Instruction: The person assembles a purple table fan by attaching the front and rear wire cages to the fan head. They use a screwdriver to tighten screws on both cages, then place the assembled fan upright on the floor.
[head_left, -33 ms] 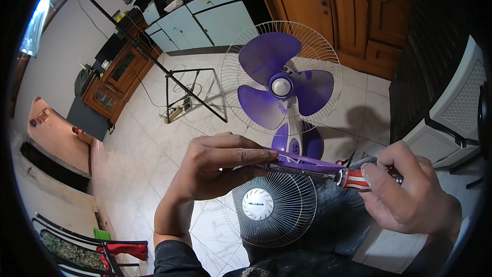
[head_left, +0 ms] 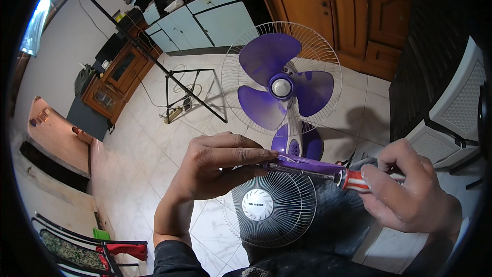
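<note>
My left hand (head_left: 220,161) is closed on a thin purple plastic ring (head_left: 312,164), seen nearly edge-on at chest height. In my right hand (head_left: 410,190) is a screwdriver (head_left: 352,179) with a red and white striped handle, held between thumb and fingers. Its long metal shaft runs left along the ring to my left fingertips; they hide the tip. Below the ring, a round wire fan grille (head_left: 287,213) with a white hub lies over my lap. Beyond stands a fan (head_left: 281,88) with three dusty purple blades, its front uncovered and its rear wire guard in place.
A black tripod stand (head_left: 192,92) and a power strip (head_left: 174,113) with cables are on the tiled floor left of the fan. Wooden cabinets (head_left: 302,5) line the back. Grey-white plastic panels (head_left: 435,141) stand at the right, and a folding chair (head_left: 72,249) at lower left.
My right fingers have shifted slightly around the screwdriver handle, and its stripes have turned a little. The purple ring has tilted slightly. My left hand stays in place.
</note>
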Tool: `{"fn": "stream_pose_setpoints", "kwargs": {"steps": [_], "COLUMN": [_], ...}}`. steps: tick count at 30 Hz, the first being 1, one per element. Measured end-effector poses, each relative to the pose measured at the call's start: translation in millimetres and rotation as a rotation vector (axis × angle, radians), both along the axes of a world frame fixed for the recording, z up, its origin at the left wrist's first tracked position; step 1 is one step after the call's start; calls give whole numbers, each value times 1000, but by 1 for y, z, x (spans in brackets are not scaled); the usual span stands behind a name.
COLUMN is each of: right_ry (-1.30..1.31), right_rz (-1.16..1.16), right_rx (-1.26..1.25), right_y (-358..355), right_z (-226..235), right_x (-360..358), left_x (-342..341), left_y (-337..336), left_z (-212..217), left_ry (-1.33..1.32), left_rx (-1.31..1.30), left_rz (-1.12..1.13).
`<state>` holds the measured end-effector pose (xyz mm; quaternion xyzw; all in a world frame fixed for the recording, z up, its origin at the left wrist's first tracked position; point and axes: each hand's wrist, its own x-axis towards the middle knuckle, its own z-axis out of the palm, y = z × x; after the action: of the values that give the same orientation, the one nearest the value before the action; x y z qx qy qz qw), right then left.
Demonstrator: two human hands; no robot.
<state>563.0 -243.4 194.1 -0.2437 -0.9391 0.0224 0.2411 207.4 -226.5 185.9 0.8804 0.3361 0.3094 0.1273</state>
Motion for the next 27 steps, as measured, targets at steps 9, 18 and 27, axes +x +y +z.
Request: {"fn": "stream_pose_setpoints", "kwargs": {"steps": [9,18,27], "right_ry": [15,28,28], "right_rz": [-77,-93,-459], "right_rx": [183,441,843], "right_y": [3,13,27], "right_z": [5,-4,-48], "right_x": [-7,-10,-13], "left_x": [3,-3,6], "left_y": [-4,0,-6], "left_z": [4,-6,-12], "left_ry": [-33,-89,-121], "left_rx": [-97,-119,-127], "left_rz": [21,14,75]}}
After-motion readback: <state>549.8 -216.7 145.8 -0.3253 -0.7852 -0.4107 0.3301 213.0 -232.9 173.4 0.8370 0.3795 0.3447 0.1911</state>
